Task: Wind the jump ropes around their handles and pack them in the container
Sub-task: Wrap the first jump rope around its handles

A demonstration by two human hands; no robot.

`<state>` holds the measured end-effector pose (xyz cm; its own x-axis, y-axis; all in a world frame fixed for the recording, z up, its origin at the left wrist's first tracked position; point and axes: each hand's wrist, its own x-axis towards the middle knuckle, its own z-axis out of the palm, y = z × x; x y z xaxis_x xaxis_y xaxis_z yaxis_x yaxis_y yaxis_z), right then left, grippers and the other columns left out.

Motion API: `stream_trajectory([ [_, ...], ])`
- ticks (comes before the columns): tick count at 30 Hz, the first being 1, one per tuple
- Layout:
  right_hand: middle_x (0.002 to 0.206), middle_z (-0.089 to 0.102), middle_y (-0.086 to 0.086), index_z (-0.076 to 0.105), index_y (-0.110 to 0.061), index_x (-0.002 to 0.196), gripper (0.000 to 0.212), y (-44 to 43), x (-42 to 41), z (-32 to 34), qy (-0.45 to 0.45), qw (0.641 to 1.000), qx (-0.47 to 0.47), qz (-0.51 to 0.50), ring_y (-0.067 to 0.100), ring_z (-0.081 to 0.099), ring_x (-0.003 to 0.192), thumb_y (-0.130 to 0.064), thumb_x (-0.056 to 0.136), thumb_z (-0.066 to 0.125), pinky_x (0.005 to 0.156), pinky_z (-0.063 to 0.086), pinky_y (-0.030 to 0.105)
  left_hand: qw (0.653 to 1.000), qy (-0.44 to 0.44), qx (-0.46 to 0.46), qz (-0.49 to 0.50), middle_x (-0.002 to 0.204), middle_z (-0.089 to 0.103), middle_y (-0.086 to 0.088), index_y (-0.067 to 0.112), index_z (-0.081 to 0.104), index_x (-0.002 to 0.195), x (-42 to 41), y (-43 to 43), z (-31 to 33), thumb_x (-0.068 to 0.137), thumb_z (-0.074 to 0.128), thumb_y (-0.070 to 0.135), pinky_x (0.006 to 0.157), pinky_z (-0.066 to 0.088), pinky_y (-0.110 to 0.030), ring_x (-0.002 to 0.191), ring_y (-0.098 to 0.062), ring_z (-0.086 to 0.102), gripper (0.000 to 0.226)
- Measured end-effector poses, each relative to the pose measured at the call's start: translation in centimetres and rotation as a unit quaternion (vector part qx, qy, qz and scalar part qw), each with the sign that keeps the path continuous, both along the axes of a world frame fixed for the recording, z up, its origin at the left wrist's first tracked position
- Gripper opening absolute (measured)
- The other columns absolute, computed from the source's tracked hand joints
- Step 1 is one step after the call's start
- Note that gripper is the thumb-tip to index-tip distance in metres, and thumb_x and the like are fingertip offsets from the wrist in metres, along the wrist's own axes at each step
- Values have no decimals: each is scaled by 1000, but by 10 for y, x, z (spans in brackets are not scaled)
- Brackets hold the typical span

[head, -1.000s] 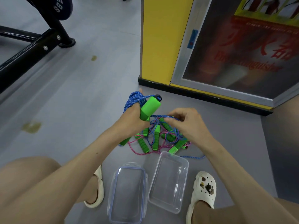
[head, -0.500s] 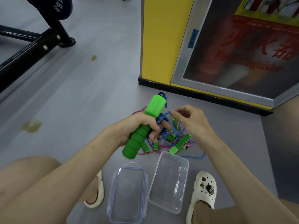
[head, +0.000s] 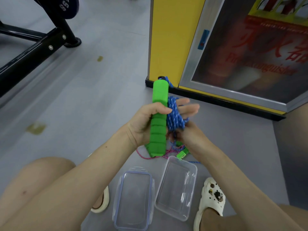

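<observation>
My left hand (head: 145, 125) thumb-clamps the green handle (head: 159, 129) upright, blue rope (head: 175, 115) looped over its straight fingers (head: 190, 108) at three o'clock; my right hand (head: 190, 135) seems to pinch it below (fingertips hidden). Slack there could spill loops into the pile of ropes (head: 180, 154) at six o'clock, beside the container (head: 194, 174).

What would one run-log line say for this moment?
left hand: grips green handle | right hand: pinches blue rope | container: open, nothing packed | lid: beside container

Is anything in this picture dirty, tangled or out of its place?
Two yellowish stains mark the grey floor at the left. Behind the empty container, loose pink and blue ropes lie tangled in a heap.
</observation>
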<state>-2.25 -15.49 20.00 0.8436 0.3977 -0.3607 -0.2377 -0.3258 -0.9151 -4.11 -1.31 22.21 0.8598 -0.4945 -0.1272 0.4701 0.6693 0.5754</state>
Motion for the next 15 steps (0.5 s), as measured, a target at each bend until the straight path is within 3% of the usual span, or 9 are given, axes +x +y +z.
stream_trajectory([
  [3,61,60,3,61,-10,79,25,0,2,-5,16,998,-44,31,11,46,50,-11,99,45,52,39,21,985,63,81,138,121,66,-10,10,58,117,6,-3,0,76,45,0,87,54,-29,123,-20,56,44],
  [6,62,61,1,65,-13,76,23,-5,5,-4,-14,995,-87,47,4,48,49,-14,96,52,54,41,14,961,64,216,163,125,65,0,22,76,88,6,-1,-2,86,41,-3,97,45,-30,126,-13,52,43],
  [9,68,62,-1,67,-17,80,14,-7,6,-5,-45,990,-117,60,3,53,57,-17,92,60,62,43,20,934,50,323,142,133,59,7,17,61,120,9,1,-9,81,51,2,83,51,-20,121,-6,53,43],
  [10,71,62,0,66,-18,81,10,-7,7,-5,-59,987,-134,67,6,53,62,-19,90,62,64,42,22,919,41,368,138,133,58,8,19,57,121,10,2,-12,75,57,7,82,52,-21,118,-7,55,48],
  [12,72,60,0,65,-20,81,7,-6,7,-5,-82,981,-153,81,10,51,65,-20,88,64,62,40,23,866,27,481,137,129,59,1,24,53,111,11,5,-15,57,65,20,94,51,-36,113,-16,59,55],
  [13,71,59,0,64,-22,79,8,-6,8,-4,-91,979,-160,85,10,49,64,-21,87,65,61,38,23,835,14,535,128,121,61,-5,22,51,106,10,7,-15,56,67,23,92,51,-40,107,-19,61,53],
  [15,69,58,0,64,-22,75,10,-7,10,-5,-106,974,-180,84,11,48,63,-22,85,68,61,37,25,764,-32,633,119,97,57,-7,15,46,96,8,8,-14,69,67,16,71,48,-30,83,-18,58,35],
])
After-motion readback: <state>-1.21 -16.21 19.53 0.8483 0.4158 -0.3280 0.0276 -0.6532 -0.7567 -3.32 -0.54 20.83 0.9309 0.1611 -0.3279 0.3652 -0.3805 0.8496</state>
